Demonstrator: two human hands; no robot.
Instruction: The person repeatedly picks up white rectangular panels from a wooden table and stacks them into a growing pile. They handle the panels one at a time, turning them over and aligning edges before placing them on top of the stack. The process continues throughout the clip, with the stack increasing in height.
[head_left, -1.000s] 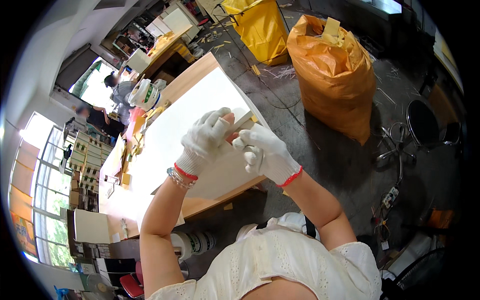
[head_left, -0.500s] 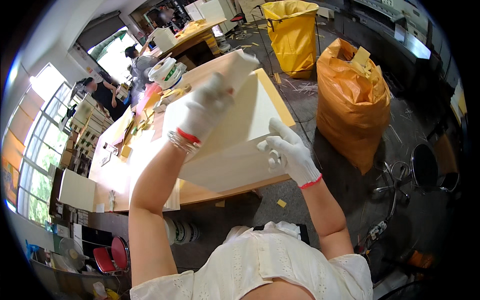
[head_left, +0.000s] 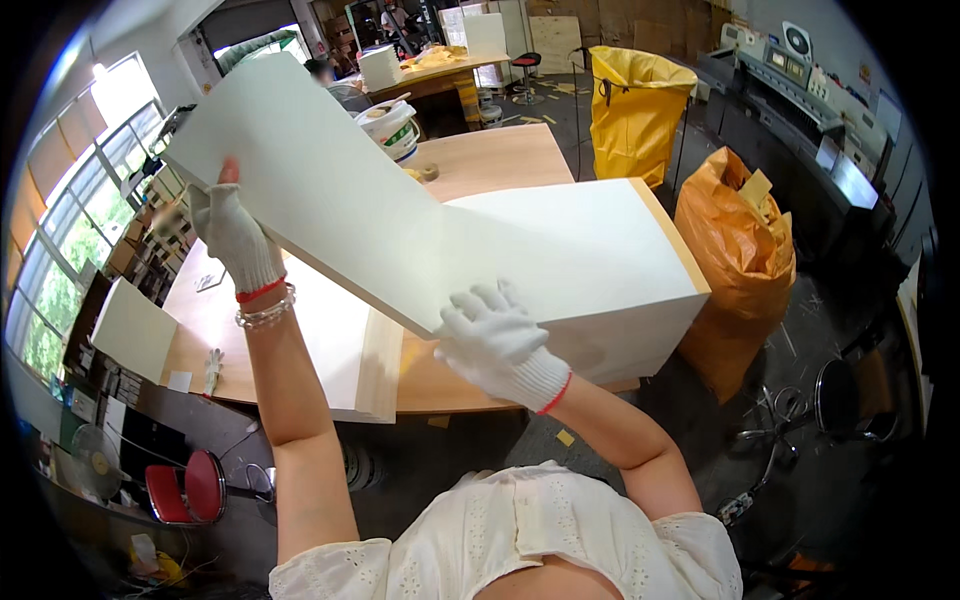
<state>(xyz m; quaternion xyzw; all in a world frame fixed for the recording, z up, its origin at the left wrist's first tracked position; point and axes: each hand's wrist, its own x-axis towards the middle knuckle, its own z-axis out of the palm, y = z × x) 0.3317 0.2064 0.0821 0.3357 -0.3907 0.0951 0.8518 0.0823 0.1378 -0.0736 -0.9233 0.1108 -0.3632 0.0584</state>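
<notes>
My left hand (head_left: 237, 235), in a white knit glove with a red cuff, grips the edge of a long white panel (head_left: 310, 170). The thumb lies over the panel's face; the other fingers are mostly hidden. The panel slants up to the left, its lower end meeting a big white block (head_left: 580, 240) with a pale yellow right edge. At that meeting place lies my gloved right hand (head_left: 500, 345), fingers stretched out over the panel's lower end and the block's near edge. Its thumb cannot be made out. The block stands on a wooden table (head_left: 480, 160).
More flat white boards (head_left: 345, 370) lie on the table at the left. A white bucket (head_left: 388, 128) and a tape roll (head_left: 428, 172) stand behind the panel. An orange sack (head_left: 735, 280) and a yellow bag (head_left: 640, 115) are at the right. A red chair (head_left: 190, 488) stands lower left.
My left hand has swung the white panel leftward and up from over the block. My right hand has moved left from the block's right side onto the panel's lower end. The view has shifted.
</notes>
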